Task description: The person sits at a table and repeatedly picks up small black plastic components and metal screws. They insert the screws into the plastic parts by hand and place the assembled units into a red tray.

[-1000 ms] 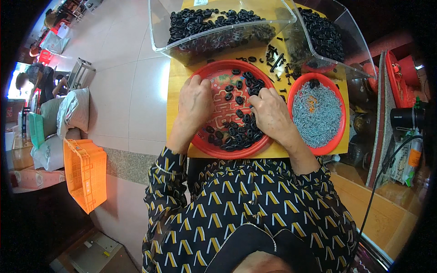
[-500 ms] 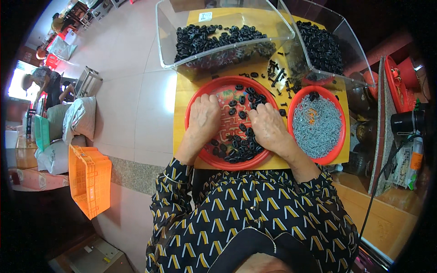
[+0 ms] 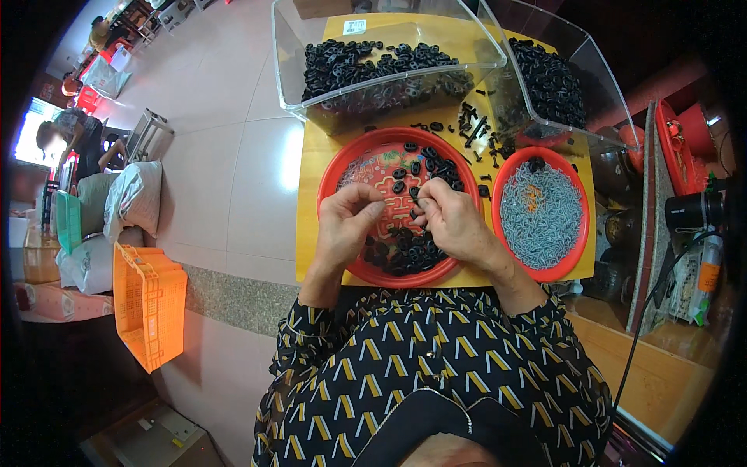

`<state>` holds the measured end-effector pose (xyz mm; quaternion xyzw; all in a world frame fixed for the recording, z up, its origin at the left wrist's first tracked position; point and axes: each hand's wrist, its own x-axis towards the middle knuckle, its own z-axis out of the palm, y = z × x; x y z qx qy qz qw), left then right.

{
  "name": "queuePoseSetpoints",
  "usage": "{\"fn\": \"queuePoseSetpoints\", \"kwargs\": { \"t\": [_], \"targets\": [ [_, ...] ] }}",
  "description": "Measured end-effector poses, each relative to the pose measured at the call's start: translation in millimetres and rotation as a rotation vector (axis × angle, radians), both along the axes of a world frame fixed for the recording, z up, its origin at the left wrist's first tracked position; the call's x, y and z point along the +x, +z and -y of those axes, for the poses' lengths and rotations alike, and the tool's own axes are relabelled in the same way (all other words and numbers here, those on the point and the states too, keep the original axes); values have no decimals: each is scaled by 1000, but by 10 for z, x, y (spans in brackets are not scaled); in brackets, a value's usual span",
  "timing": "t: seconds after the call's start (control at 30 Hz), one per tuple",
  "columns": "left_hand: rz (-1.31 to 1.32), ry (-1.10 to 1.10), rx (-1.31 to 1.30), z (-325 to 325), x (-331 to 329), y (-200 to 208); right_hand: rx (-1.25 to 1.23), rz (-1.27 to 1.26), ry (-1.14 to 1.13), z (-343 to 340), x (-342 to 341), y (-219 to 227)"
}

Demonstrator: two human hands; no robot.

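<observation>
Both hands are over a round red tray with a patterned bottom. My left hand is at its left side, thumb and fingertips pinched together; whatever they hold is too small to make out. My right hand pinches a small black oval part at its fingertips, near the tray's middle. Loose black oval parts with holes lie heaped at the tray's near side. More black parts lie at its far right. Small silvery screws show at the tray's far left, beyond my left hand.
A red oval tray of grey screws stands on the right. Two clear bins of black parts stand at the back. Black bolts lie on the yellow table. An orange crate is at left.
My left hand has come down toward the near side and turned, its thumb and fingertips now showing. My right hand has turned too, and the black part shows at its fingertips.
</observation>
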<state>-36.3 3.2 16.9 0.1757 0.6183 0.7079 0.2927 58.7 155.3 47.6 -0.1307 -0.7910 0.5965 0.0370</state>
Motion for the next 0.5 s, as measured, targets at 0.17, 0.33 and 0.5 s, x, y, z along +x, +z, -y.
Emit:
{"fn": "queuePoseSetpoints", "kwargs": {
  "t": [0.17, 0.33, 0.5],
  "targets": [
    [207, -38, 293, 1, 211, -20, -231, -113, 37, 142, -10, -203],
    [330, -40, 313, -13, 235, -70, -425, -8, 8, 123, 9, -131],
    [435, -29, 411, 5, 211, -144, -45, -179, -49, 51, 36, -170]
  ]
}}
